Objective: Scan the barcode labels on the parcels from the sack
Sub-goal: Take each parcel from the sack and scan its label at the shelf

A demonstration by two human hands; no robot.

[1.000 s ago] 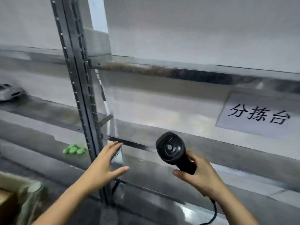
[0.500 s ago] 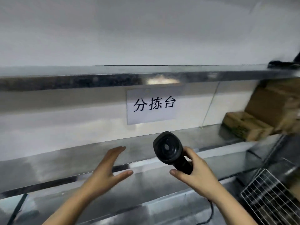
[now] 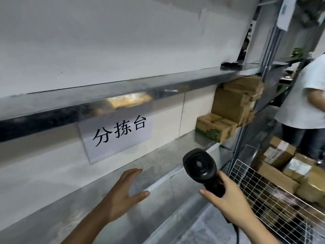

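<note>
While the view swings right, cardboard parcels point(image 3: 290, 166) enter at 3 o'clock; right hand point(image 3: 228, 196) keeps gripping the scanner point(image 3: 202, 166), left hand point(image 3: 123, 194) stays spread.

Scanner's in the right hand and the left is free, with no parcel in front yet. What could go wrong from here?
1. The scanner faces the bare metal shelf, so a trigger pull would read nothing.
2. Its cable hangs below the right hand beside the wire basket and may snag.
3. Another person stands close by the parcels.
</note>
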